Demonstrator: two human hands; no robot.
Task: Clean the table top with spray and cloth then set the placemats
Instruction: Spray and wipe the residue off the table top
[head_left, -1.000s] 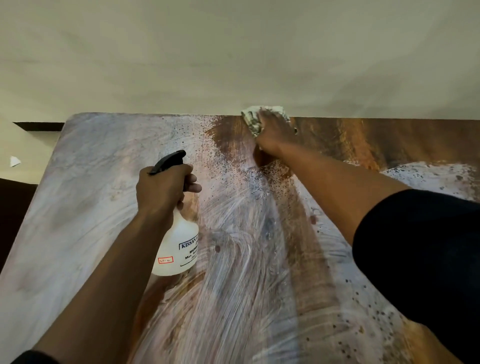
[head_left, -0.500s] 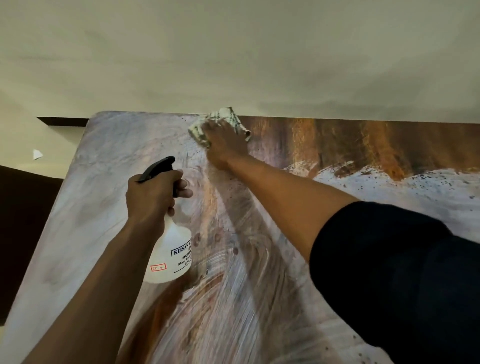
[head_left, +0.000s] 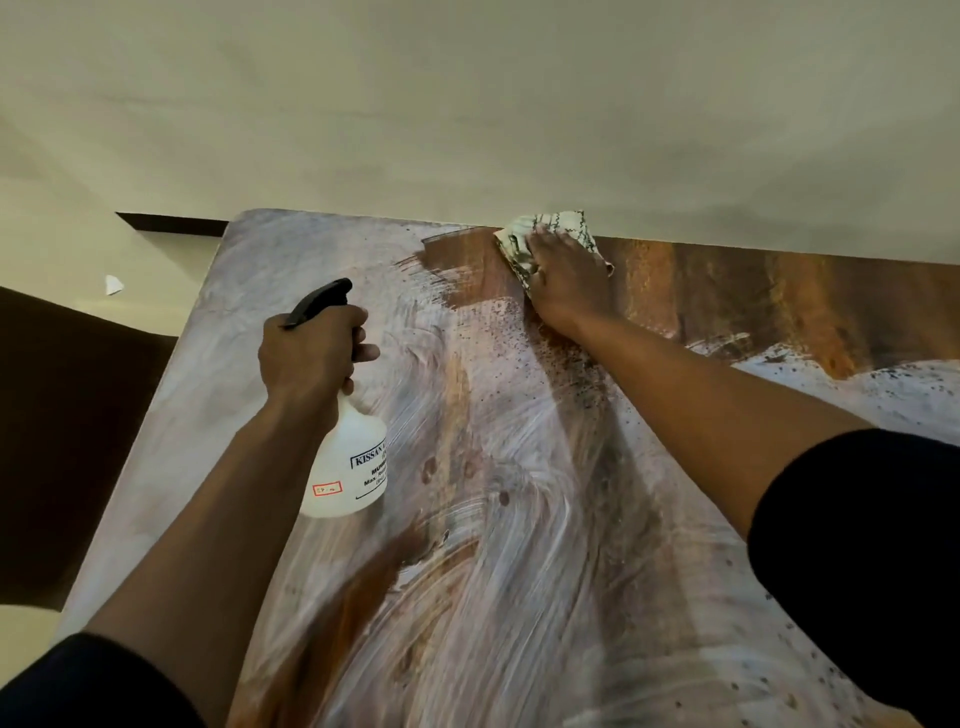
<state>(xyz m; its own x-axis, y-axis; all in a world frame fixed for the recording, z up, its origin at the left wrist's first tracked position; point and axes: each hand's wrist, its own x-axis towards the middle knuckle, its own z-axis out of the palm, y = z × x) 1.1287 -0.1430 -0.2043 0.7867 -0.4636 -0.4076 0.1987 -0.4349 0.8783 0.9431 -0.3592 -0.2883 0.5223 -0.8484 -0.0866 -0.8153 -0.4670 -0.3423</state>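
Since half a second ago the right hand (head_left: 563, 275) and its cloth (head_left: 524, 244) have moved rightward along the far edge of the table (head_left: 156, 467), from near the far left part back toward the middle, and a bare brown strip now shows to the left of the cloth where the white film was. The left hand (head_left: 306, 358) and the bottle (head_left: 348, 467) sit much as they did, though the view itself has swung, so part of the shift may be the camera's.

Nearest, two dark sleeves (head_left: 872, 561) frame the bottom corners. The near table is covered with white, swirled smears over brown wood grain. Further out on the left, the left hand grips the neck of the bottle, fingers curled round it below the black trigger head (head_left: 319, 304), one fingertip poking out to the right. The white bottle hangs below the fist, tilted, its label facing right, above the table; whether its base touches the surface I cannot tell.

Beyond, dark speckles dot the film between the two arms. At the far edge the right hand lies flat on the patterned cloth, fingers spread and straight, pressing it to the table against the pale wall (head_left: 467, 104). The cloth is crumpled and sticks out past the fingertips and to the hand's left.
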